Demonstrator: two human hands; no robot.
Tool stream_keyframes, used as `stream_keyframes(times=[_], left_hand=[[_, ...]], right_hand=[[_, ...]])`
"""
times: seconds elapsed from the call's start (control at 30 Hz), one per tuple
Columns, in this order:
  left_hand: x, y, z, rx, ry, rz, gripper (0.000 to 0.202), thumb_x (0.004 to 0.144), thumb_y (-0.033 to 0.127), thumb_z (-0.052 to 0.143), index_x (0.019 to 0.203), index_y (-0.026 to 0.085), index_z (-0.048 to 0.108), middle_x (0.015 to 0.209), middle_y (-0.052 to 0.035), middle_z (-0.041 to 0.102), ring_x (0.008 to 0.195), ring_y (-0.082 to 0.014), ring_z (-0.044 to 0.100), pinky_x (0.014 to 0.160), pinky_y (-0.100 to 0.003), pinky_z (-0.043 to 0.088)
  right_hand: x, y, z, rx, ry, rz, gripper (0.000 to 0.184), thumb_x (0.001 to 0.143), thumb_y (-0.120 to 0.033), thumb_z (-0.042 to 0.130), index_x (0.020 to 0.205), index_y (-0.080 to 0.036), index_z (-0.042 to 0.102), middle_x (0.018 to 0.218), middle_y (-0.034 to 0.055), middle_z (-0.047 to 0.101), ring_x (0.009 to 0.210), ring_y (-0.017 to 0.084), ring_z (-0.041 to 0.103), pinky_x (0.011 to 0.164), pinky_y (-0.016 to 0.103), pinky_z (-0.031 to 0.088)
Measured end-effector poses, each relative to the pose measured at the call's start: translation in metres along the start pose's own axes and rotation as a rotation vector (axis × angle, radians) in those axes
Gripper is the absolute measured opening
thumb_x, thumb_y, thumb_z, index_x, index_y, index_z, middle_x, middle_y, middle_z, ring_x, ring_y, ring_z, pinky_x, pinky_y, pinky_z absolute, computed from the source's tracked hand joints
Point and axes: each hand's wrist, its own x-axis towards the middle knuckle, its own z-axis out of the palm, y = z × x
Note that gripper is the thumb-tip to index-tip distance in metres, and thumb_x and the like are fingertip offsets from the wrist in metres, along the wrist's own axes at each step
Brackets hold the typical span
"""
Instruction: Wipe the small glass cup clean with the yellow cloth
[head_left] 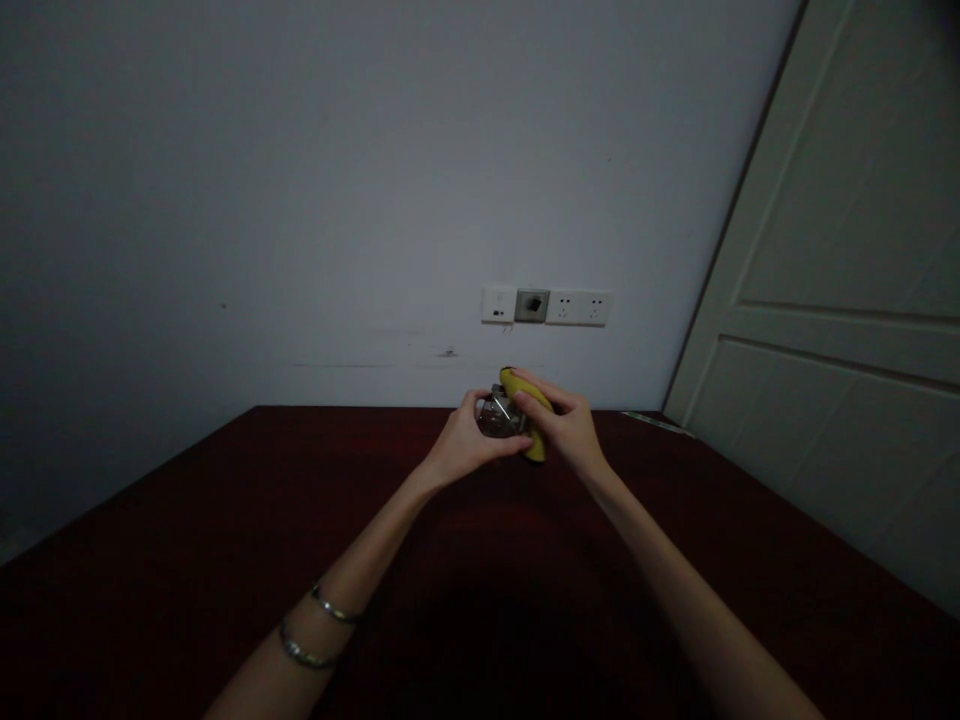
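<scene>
In the middle of the head view, my left hand (466,440) is closed around a small, clear, smoky-looking glass vessel (497,415), with the thumb and fingers on opposite sides. Bright reflections show on the glass, but its exact shape is partly covered. My right hand (566,422) grips a yellow sponge (535,445) that is dark at its upper and lower ends. The sponge is held against or very close to the right side of the glass. Both things are held above the far part of the dark red table (337,520).
A pale wall (360,200) rises behind the table, carrying a row of sockets and switches (577,307). To the right stands a panelled door (840,300). A thin, pale strip (656,423) lies near the table's far right corner.
</scene>
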Motion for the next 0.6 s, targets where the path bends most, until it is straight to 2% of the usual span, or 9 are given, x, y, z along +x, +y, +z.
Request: stream_keyframes(times=[0.13,0.23,0.3,0.4,0.5,0.6], left_hand=[[0.004,-0.008,-0.002,-0.009,0.009,-0.04,0.071,0.059,0.035,0.077,0.114,0.015,0.037,0.089,-0.0059,0.061,0.061,-0.0129,0.059,0.048,-0.026,0.05],[0.005,-0.012,-0.006,0.084,0.046,0.023,0.07,0.057,0.029,0.077,0.115,0.016,0.039,0.087,-0.0041,0.062,0.065,-0.0141,0.06,0.056,-0.029,0.052],[0.004,-0.009,-0.007,0.153,0.068,0.076,0.07,0.057,0.03,0.078,0.115,0.016,0.042,0.092,-0.0059,0.063,0.076,-0.0177,0.063,0.066,-0.033,0.052],[0.001,-0.001,-0.006,0.249,0.084,0.117,0.074,0.053,0.039,0.08,0.114,0.015,0.044,0.098,-0.0089,0.063,0.088,-0.0219,0.062,0.078,-0.037,0.051],[0.001,0.002,-0.003,0.304,0.089,0.081,0.078,0.051,0.045,0.08,0.114,0.015,0.045,0.097,-0.01,0.064,0.088,-0.0239,0.063,0.078,-0.038,0.051],[0.003,-0.004,-0.003,0.338,0.127,0.021,0.076,0.053,0.047,0.078,0.113,0.015,0.046,0.094,-0.0108,0.065,0.085,-0.025,0.064,0.072,-0.037,0.051]], right_hand=[[-0.003,-0.005,-0.002,-0.068,-0.163,-0.163,0.032,0.072,-0.03,0.07,0.104,-0.033,0.068,0.126,0.0002,0.059,0.116,0.022,0.055,0.104,0.044,0.039],[-0.004,-0.009,-0.003,-0.087,-0.249,-0.203,0.033,0.07,-0.026,0.072,0.102,-0.035,0.068,0.128,-0.0011,0.058,0.117,0.022,0.055,0.105,0.045,0.038],[-0.004,-0.009,-0.002,-0.083,-0.19,-0.161,0.032,0.07,-0.027,0.072,0.101,-0.034,0.068,0.126,-0.0003,0.059,0.116,0.022,0.056,0.104,0.045,0.039],[-0.002,-0.004,0.002,-0.045,-0.027,-0.027,0.03,0.07,-0.032,0.071,0.1,-0.029,0.07,0.119,0.0027,0.064,0.113,0.023,0.058,0.103,0.044,0.041],[-0.002,0.001,0.005,-0.004,0.051,0.107,0.031,0.07,-0.034,0.071,0.099,-0.024,0.071,0.112,0.0055,0.068,0.11,0.025,0.06,0.1,0.044,0.043],[-0.003,0.0,0.006,-0.052,0.021,0.04,0.031,0.07,-0.03,0.071,0.101,-0.025,0.07,0.116,0.0057,0.065,0.112,0.024,0.059,0.101,0.043,0.042]])
